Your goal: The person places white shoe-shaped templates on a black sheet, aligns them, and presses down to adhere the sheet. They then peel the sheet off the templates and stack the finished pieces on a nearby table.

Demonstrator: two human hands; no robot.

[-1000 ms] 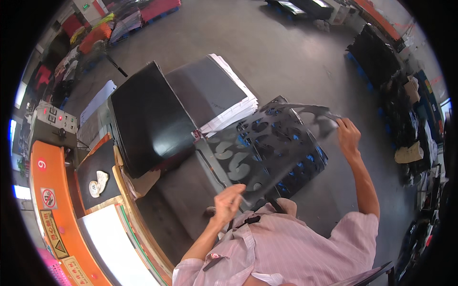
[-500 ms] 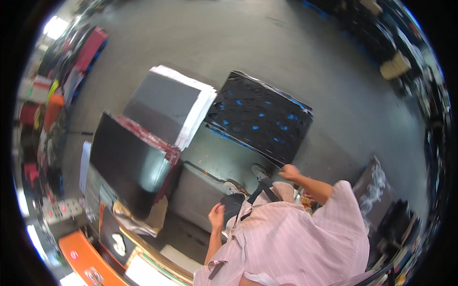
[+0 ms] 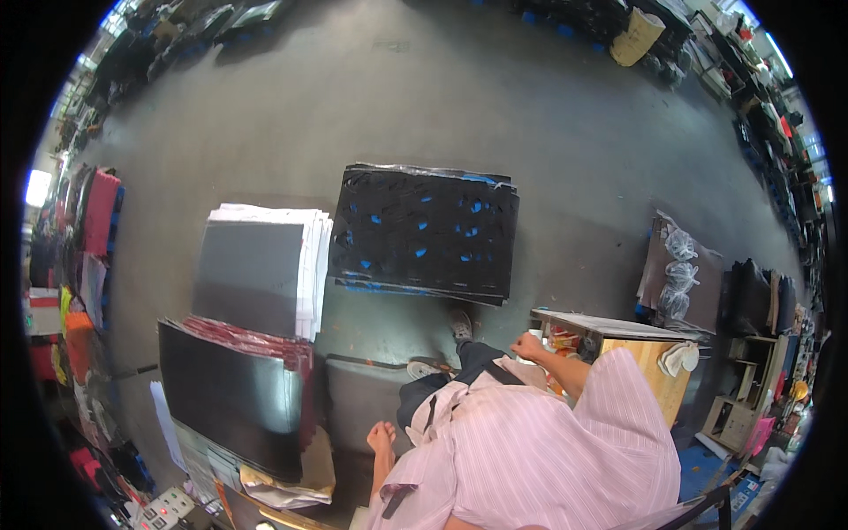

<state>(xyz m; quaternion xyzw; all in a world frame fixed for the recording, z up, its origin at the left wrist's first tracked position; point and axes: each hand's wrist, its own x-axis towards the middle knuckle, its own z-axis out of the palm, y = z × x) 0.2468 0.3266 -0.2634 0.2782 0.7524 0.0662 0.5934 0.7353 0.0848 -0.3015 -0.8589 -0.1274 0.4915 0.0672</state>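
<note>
My left hand (image 3: 382, 436) hangs beside my body with its fingers curled in, holding nothing that shows. It is nearest to a grey padded surface (image 3: 349, 397) and the glossy black sheets (image 3: 234, 393) stacked on the left. My right hand (image 3: 528, 346) is loosely closed in front of my right side, also with nothing visible in it. Close to it stands a wooden cabinet (image 3: 649, 375) with small items on its open shelf. Beyond my feet lies a stack of black sheets with blue patches (image 3: 424, 230). Neither hand touches a stack.
A grey-topped stack with white sheet edges (image 3: 252, 265) lies left of the black one. Right of the cabinet sits a pile with clear plastic wrap (image 3: 680, 274). A beige roll (image 3: 638, 37) stands far right. My shoes (image 3: 428, 367) are on the grey floor (image 3: 265, 132).
The view has turned to the right, so the stacks appear shifted left and straighter. The wooden cabinet has come into sight beside my right hand. Both hands remain curled.
</note>
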